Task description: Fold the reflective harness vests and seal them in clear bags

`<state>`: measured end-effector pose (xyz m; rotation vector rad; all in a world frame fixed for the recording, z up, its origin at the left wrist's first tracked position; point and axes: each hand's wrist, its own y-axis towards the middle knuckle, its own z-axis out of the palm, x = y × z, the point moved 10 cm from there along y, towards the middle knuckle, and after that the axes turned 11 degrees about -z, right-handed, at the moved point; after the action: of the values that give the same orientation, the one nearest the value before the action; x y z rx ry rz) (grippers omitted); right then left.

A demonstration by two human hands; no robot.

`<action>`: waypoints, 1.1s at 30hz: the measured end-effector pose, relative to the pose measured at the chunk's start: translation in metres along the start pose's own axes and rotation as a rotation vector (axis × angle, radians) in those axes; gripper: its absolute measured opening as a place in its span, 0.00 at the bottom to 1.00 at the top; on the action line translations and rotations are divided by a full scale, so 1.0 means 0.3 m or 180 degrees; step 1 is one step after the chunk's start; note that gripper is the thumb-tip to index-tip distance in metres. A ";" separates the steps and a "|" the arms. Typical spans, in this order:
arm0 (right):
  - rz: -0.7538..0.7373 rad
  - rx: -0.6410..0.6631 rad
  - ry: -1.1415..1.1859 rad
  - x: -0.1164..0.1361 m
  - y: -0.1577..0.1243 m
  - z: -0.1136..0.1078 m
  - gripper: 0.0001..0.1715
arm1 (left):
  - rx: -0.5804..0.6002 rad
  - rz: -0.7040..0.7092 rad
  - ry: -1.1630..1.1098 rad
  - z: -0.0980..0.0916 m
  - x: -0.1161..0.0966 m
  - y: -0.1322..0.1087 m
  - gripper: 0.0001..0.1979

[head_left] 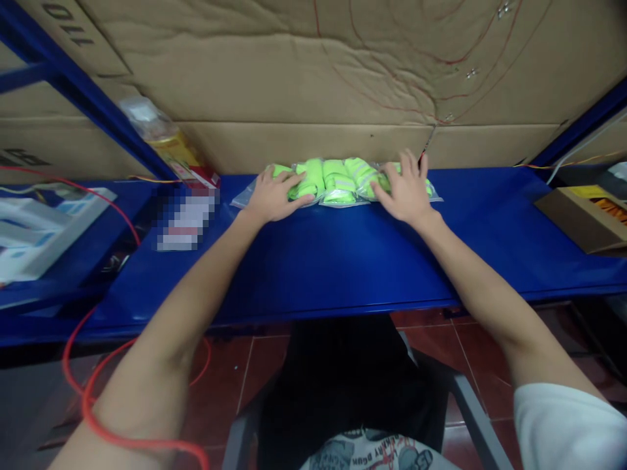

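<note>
A row of bright yellow-green folded fabric bundles with pale stripes [337,179], packed in clear plastic bags, lies along the back of the blue table [343,261] against the cardboard. My left hand [275,194] rests on the left end of the row, fingers spread. On the right end lies my right hand [405,189], its fingers also apart, palm down. Both hands touch the bags without gripping them. Clear plastic edges stick out past each hand. Parts of the outer bundles are hidden under my fingers.
A plastic bottle with a yellow label [166,143] leans at the back left, near a blurred-out paper [189,219]. A red cable [88,391] loops by my left arm. At the right stands an open cardboard box [582,215]. Cardboard [269,78] with thin red wires forms the back.
</note>
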<state>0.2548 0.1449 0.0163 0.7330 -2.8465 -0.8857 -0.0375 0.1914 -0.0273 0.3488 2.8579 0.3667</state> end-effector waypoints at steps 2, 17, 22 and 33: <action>-0.0400 0.0032 0.0092 0.107 0.003 0.019 0.41 | -0.0185 0.0012 -0.0036 -0.004 -0.003 0.001 0.47; -0.0628 0.0646 0.0317 0.227 -0.043 0.135 0.58 | -0.0517 0.0449 -0.0165 0.012 -0.345 -0.183 0.50; -0.0588 0.0806 0.0367 0.237 -0.048 0.156 0.55 | -0.0060 0.0541 0.0049 0.052 -0.332 -0.172 0.50; -0.0465 0.0570 0.0390 0.159 0.003 0.055 0.27 | -0.0500 0.1108 0.0019 0.004 -0.322 -0.139 0.22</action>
<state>0.2090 0.1319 -0.0003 0.9895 -2.8169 -0.5824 0.0453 0.1271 -0.0201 0.8166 2.7456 0.6512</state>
